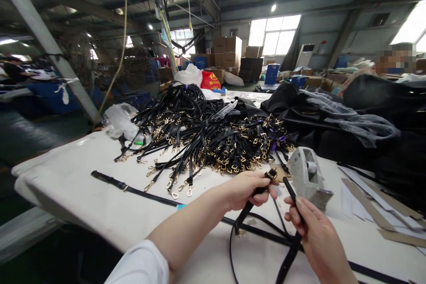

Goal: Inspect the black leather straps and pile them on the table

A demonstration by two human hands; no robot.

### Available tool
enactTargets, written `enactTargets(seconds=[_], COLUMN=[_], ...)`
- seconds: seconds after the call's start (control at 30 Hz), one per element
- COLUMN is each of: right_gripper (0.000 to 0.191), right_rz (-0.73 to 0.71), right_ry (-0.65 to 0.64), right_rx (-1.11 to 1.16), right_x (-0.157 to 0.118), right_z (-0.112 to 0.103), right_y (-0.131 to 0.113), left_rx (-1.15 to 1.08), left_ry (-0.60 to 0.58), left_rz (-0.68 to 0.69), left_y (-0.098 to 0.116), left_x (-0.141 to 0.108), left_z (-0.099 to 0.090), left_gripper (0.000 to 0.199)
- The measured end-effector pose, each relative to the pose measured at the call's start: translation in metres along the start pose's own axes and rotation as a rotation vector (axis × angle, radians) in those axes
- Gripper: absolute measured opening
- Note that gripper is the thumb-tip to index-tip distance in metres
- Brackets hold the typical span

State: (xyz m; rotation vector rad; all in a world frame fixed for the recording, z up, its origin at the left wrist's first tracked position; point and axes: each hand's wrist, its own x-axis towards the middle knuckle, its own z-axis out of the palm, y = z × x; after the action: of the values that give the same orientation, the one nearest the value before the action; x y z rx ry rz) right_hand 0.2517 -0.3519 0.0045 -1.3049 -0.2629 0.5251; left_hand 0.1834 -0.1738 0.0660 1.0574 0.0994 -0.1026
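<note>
White sleeve [141, 265] foremost, your left hand [249, 190] is pinching a buckle [272, 174] above the worktop [76, 195], your right hand [313, 224] a black strap [290, 190], its tip standing unthreaded; piled straps [203, 131] are lying beyond.

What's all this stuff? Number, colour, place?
table: one, white, foreground
strap pile: one, black and gold, on table
long strap: one, black, across table
dispenser: one, grey, right of pile
card strips: several, white, brown, right
plastic: several, clear, around pile
bag: one, red, behind pile
material: uncountable, black, back right
cartons: several, brown, background
windows: several, white, background
person: one, blurred, far right
left hand: one, holding buckled strap
right hand: one, holding strap end
</note>
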Motion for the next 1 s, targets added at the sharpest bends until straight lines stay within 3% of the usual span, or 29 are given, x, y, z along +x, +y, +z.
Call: enactTargets(seconds=[0.3, 0.53, 0.67, 0.8, 1.0], right_gripper=[0.046, 0.045, 0.045, 0.046, 0.047], right_rz=[0.024, 0.034, 0.031, 0.022, 0.033], right_ry=[0.006, 0.006, 0.003, 0.004, -0.016], right_rx=[-0.011, -0.019, -0.034, -0.037, -0.04], right_x=[0.001, 0.001, 0.002, 0.002, 0.002], right_z=[0.002, 0.0, 0.002, 0.004, 0.003], right_y=[-0.001, 0.0, 0.001, 0.0, 0.002], left_rx=[-0.285, -0.575, -0.507, -0.378, -0.204], left_ry=[0.014, 0.19, 0.174, 0.163, 0.116], left_rz=[-0.227, -0.226, -0.155, -0.125, -0.132], left_y=[0.008, 0.004, -0.002, -0.005, -0.003], left_x=[0.002, 0.013, 0.013, 0.012, 0.011], left_z=[-0.008, -0.009, -0.011, -0.011, -0.011], left_gripper=[0.037, 0.037, 0.023, 0.022, 0.05])
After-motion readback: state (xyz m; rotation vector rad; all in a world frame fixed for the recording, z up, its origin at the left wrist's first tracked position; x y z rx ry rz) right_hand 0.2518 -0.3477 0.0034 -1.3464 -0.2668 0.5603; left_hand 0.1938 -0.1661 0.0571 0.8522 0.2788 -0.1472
